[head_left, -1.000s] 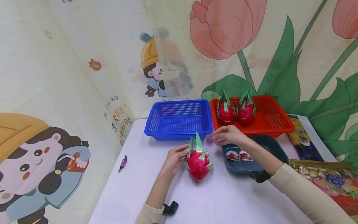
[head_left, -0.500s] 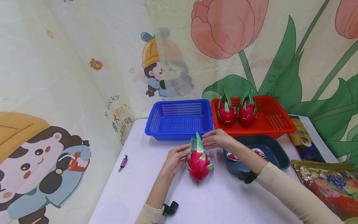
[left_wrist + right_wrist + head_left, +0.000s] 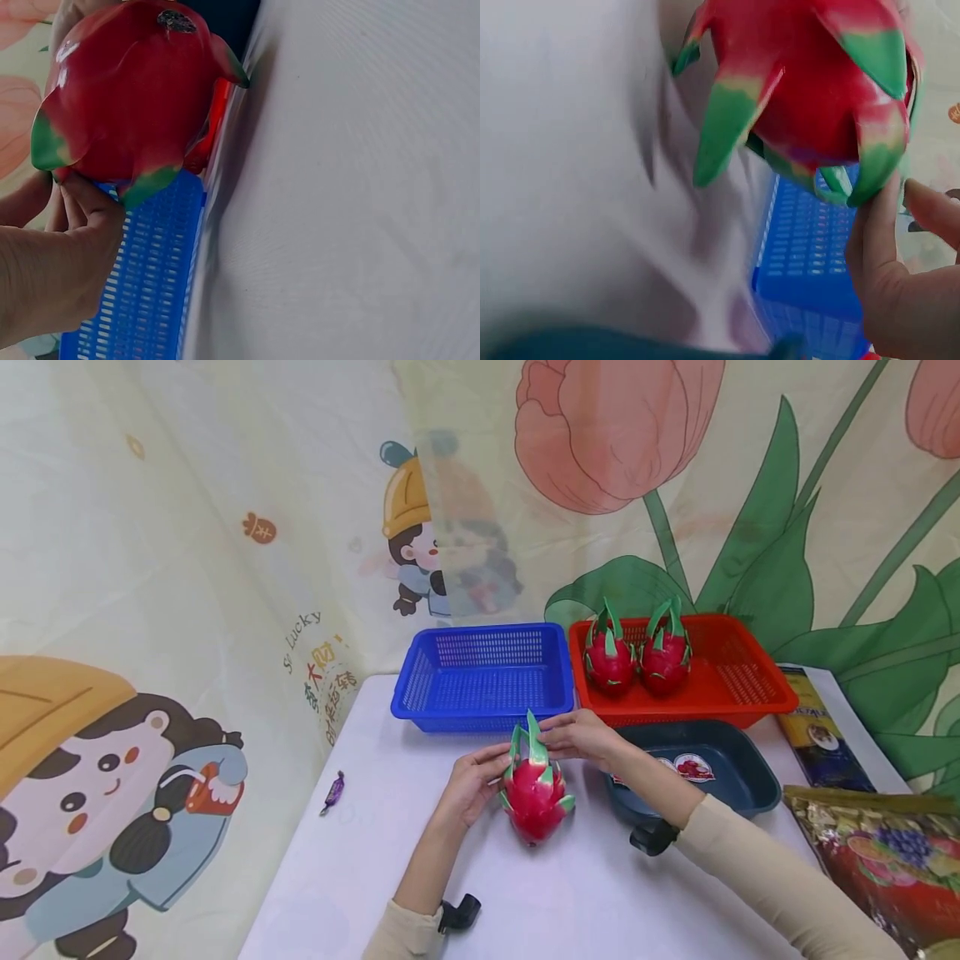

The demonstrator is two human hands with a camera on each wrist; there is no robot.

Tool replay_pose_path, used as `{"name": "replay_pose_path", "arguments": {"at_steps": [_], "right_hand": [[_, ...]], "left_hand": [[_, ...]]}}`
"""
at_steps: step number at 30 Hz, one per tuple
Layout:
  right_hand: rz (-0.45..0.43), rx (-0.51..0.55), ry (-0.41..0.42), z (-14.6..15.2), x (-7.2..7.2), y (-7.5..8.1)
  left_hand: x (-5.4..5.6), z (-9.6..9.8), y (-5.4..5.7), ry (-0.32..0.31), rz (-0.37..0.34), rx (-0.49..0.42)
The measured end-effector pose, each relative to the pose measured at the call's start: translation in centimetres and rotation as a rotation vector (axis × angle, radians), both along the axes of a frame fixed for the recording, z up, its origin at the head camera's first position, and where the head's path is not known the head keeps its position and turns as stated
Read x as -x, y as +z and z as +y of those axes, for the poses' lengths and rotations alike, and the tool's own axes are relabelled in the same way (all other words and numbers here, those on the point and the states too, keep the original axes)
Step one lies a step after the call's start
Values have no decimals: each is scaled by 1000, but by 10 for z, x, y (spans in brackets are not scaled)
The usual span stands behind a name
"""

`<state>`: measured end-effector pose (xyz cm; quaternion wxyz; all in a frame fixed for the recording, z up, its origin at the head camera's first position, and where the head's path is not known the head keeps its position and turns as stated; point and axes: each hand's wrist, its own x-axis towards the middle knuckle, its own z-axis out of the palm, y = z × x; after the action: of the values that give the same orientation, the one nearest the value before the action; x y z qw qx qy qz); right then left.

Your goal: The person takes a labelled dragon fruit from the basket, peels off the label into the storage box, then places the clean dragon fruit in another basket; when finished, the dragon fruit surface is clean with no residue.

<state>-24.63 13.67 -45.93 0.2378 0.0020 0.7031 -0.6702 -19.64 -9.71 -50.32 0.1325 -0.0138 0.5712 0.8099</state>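
Note:
A red dragon fruit with green-tipped scales is held tilted over the white table, its base toward me. My left hand pinches a scale on its left side; in the left wrist view, thumb and fingers meet at the scale. From the right, my right hand reaches to the long top leaf, fingers fairly straight and touching near it. In the right wrist view its thumb is apart from the index finger, whose tip goes behind a green scale.
Behind the fruit stands a blue basket. A red basket beside it holds two dragon fruits. Under my right forearm is a dark tray with round stickers. Packets lie at right, a purple candy at left.
My right hand has moved left, from beside the dark tray to the top of the dragon fruit. The left hand and the fruit have stayed nearly in place.

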Motion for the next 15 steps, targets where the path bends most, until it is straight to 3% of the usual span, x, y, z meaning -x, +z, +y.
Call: {"name": "replay_pose_path", "arguments": {"at_steps": [8,15], "right_hand": [[-84,74,-14,2,-5,6],[-77,56,-16,5,-17,14]], "left_hand": [[2,-1,5,-32,-1,38],[0,-6,11,-82,20,110]]}}
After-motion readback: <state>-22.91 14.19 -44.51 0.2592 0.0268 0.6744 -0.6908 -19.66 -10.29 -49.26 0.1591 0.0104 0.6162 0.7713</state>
